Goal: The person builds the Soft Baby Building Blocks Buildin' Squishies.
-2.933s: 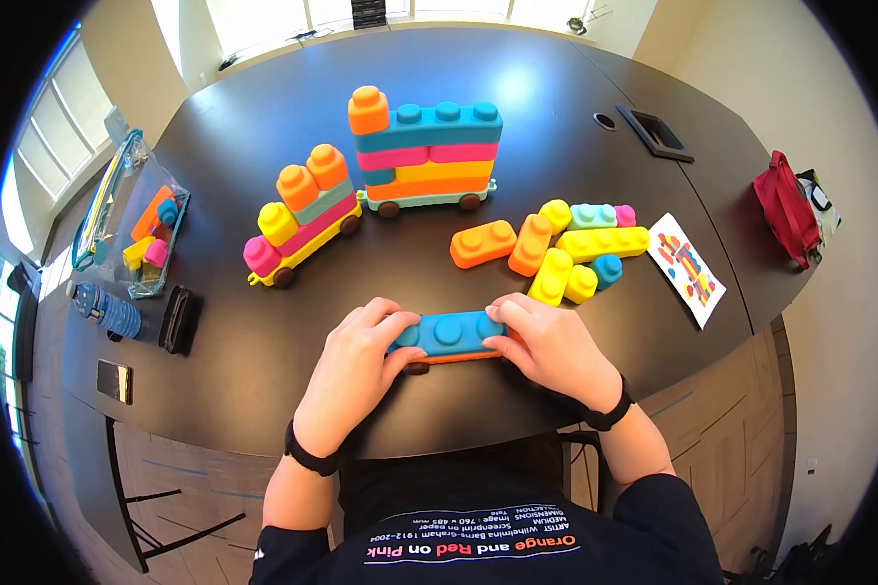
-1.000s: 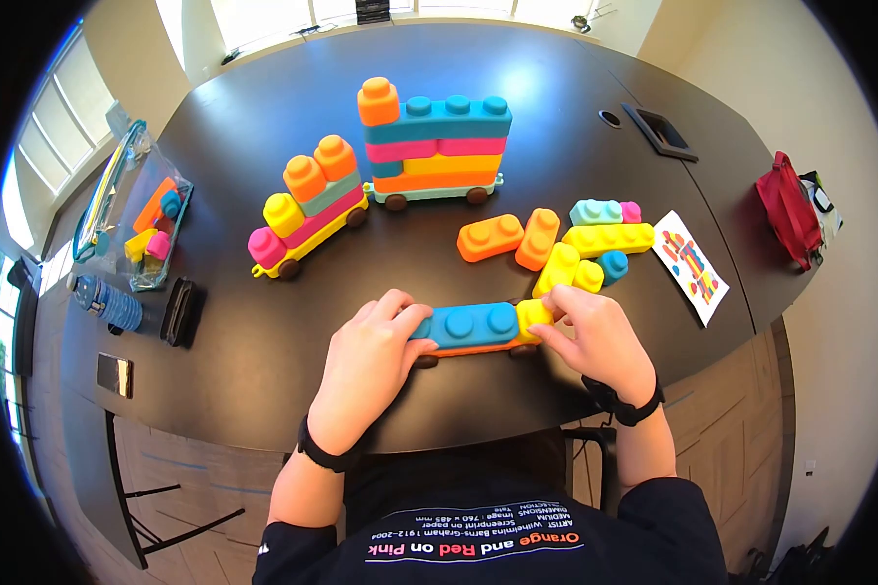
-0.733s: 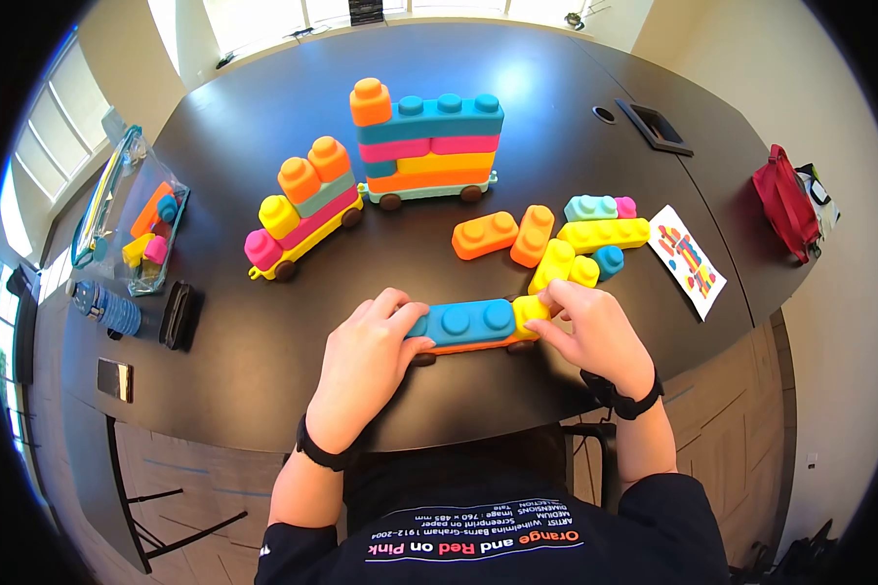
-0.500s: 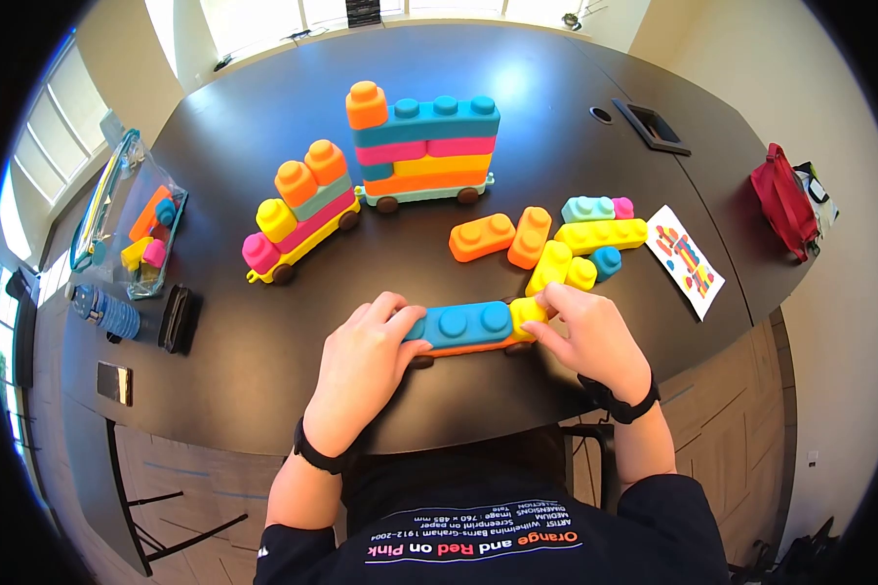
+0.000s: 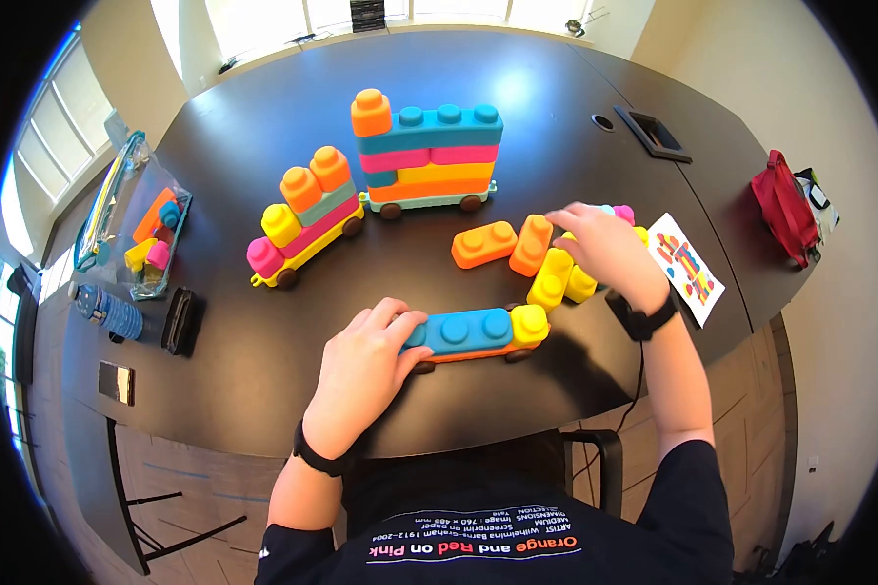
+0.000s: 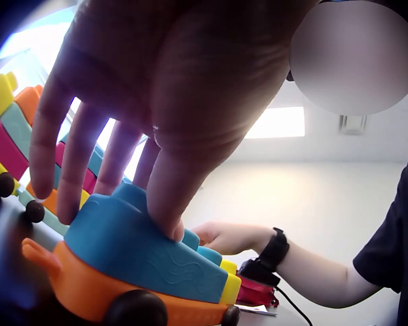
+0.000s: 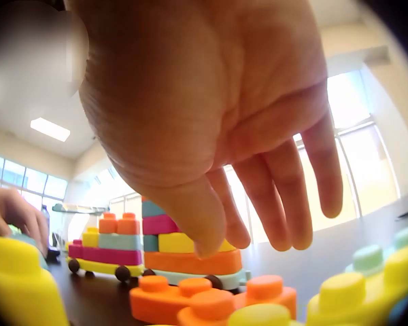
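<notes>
My left hand (image 5: 366,356) grips the left end of a long blue toy block (image 5: 473,330), thumb on the near side and fingers on the far side. This block sits on an orange wheeled base (image 6: 88,288), and a small yellow block (image 5: 530,325) stands at its right end. Above the loose blocks, my right hand (image 5: 610,253) reaches with fingers spread and holds nothing in the right wrist view. Its fingertips are close to an orange block (image 5: 531,246) and partly cover a long yellow one. Another orange block (image 5: 482,245) and a yellow block (image 5: 548,280) lie nearby.
Two block-built wagons, a low one (image 5: 307,226) and a tall one (image 5: 429,171), stand farther back. On the right lies a printed picture card (image 5: 686,271); beyond it is a red bag (image 5: 785,214). A clear bag (image 5: 137,219), water bottle (image 5: 105,307) and phone (image 5: 117,382) are left.
A yellow block has joined the blue one on the base. My right hand has let go of it and moved away, up and right, over the loose blocks. The left hand keeps its grip.
</notes>
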The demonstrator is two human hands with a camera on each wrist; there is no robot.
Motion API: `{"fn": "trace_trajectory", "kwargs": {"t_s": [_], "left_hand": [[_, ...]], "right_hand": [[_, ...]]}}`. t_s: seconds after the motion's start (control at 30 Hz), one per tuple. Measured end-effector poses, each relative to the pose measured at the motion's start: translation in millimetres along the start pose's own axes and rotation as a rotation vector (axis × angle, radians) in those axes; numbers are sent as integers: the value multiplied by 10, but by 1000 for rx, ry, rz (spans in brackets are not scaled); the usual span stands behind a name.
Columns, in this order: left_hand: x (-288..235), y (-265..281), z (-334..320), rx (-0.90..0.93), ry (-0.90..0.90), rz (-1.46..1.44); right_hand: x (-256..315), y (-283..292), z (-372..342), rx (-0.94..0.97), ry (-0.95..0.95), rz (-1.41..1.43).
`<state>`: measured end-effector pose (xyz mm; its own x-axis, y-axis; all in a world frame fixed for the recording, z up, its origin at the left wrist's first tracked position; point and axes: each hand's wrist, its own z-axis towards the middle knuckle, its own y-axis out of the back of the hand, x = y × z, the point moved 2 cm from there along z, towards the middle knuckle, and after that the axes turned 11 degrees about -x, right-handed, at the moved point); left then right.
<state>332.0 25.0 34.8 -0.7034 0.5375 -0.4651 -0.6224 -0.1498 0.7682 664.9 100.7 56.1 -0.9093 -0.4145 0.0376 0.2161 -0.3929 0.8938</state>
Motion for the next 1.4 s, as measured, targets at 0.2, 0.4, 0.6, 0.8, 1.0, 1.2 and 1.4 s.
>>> {"fn": "trace_trajectory", "kwargs": {"t_s": [0.2,0.4,0.6,0.8,1.0,1.2,1.4], "left_hand": [[81,81,-22,-60,40,-58],[182,56,-7,53,50,-82],[185,26,-1,64,86,-120],[200,-1,-21,43,90,-195],[192,24,-49,19,219,-250],[181,58,-67,28,149,-263],[189,68,-68,70,213,-371]], "right_hand": [[-239,-366,306,214,129,-133],[-254,-326,315,210,100,-3],[144,196,246,-166,-8,258],[1070,151,-85,-46,-89,727],[1372,-37,-199,-46,-26,677],[1393,-93,-223,-105,-27,680],[1350,-160,-221,-117,5,663]]}}
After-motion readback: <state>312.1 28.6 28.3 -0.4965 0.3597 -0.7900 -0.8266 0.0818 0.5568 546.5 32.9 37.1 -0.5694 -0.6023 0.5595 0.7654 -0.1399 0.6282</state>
